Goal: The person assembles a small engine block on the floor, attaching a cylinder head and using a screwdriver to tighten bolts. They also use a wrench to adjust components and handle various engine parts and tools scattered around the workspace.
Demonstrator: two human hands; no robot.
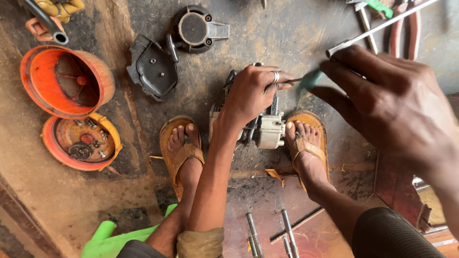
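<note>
Carburettor (267, 129) sits on the grimy floor between two sandalled feet, left hand (253, 91) clamped over its top. Right hand (392, 102) grips a long metal rod (382, 26); black covers (153, 67) and orange housings (67, 81) lie to the left.

Soft even daylight, blurred near hand (397, 102)

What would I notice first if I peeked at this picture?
Probably the left hand pressing on a small grey metal engine part on the dirty floor, between two sandalled feet. The right hand, blurry and close to the camera, holds a thin metal rod at upper right. At left, two bright orange round housings stand out.
</note>
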